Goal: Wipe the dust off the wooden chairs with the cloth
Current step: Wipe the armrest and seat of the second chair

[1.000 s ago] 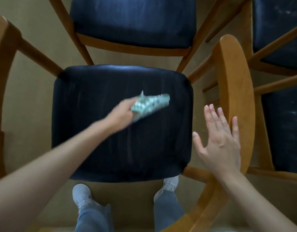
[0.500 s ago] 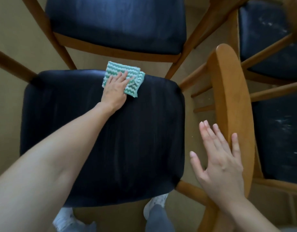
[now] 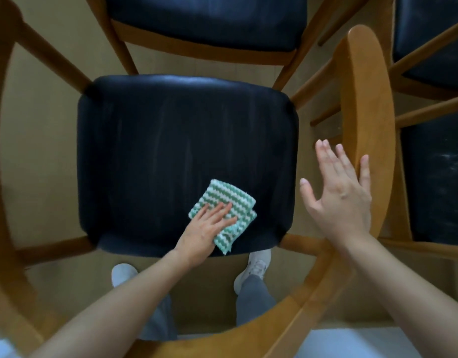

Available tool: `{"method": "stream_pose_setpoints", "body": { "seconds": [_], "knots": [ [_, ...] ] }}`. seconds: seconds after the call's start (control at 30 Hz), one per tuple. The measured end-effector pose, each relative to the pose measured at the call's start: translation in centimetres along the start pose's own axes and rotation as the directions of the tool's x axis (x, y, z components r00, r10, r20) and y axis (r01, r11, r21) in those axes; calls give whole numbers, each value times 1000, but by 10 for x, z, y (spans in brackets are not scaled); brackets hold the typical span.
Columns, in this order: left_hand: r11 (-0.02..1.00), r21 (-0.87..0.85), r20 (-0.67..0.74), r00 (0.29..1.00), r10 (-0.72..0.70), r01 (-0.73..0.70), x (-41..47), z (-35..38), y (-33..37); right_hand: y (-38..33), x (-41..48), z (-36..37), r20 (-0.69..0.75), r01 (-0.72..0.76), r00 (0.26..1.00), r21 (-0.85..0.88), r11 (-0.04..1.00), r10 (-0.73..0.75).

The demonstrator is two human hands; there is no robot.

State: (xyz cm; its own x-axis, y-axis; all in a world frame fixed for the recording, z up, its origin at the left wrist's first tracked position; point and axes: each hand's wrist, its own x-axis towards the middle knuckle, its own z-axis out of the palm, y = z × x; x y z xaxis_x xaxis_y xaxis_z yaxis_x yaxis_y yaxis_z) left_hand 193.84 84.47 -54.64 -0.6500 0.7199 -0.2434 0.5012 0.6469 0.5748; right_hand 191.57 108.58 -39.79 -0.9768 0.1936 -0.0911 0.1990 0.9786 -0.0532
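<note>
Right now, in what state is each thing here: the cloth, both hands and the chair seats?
cloth, folded, flat on the near seat, near its front right corner.
left hand, fingers straight, pressing the cloth.
right hand, open, fingers spread, at the curved wooden rail; contact unclear.
near seat, dark, faint pale streaks.
right seat, white dusty marks on it.

seat (image 3: pixel 171 151): dark leather-like, glossy, faintly streaked | chair frame (image 3: pixel 367 104): smooth orange-brown varnished wood | cloth (image 3: pixel 229 200): knobbly green-white woven fabric, matt
</note>
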Motion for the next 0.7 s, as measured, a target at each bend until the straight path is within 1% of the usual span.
{"method": "stream_pose_setpoints", "body": {
  "seconds": [0.13, 0.23, 0.33, 0.4, 0.47, 0.57, 0.63, 0.7],
  "knots": [
    [998, -11, 153, 986, 68, -67, -21, -3, 4, 0, 1, 1, -2, 0, 1000, -3, 1000, 0],
    [998, -26, 308, 949, 63, -57, -33, -10, 4, 0, 1, 1, -3, 3, 1000, -10, 1000, -3],
    [998, -45, 384, 921, 63, -49, -43, -16, 9, 0, 0, 1, -9, 3, 1000, 2, 1000, -3],
    [998, -49, 407, 912, 51, -34, -45, -19, 11, 0, 1, 1, -17, 3, 1000, 3, 1000, -3],
    [998, -55, 461, 886, 43, -19, -51, -20, 11, 0, 1, 1, -22, 6, 1000, 4, 1000, -6],
    [993, -100, 550, 835, 1, 65, -63, -17, 5, 0, 1, 1, -26, 1, 1000, 15, 1000, -1],
    [975, -163, 542, 839, -38, 150, -61, -19, 4, 0, 0, 1, -21, 0, 1000, 18, 1000, 0],
    [925, -269, 548, 832, -81, 267, -55, -27, 6, 0, 1, 0, -13, 0, 1000, 20, 1000, 1]
  ]
}}
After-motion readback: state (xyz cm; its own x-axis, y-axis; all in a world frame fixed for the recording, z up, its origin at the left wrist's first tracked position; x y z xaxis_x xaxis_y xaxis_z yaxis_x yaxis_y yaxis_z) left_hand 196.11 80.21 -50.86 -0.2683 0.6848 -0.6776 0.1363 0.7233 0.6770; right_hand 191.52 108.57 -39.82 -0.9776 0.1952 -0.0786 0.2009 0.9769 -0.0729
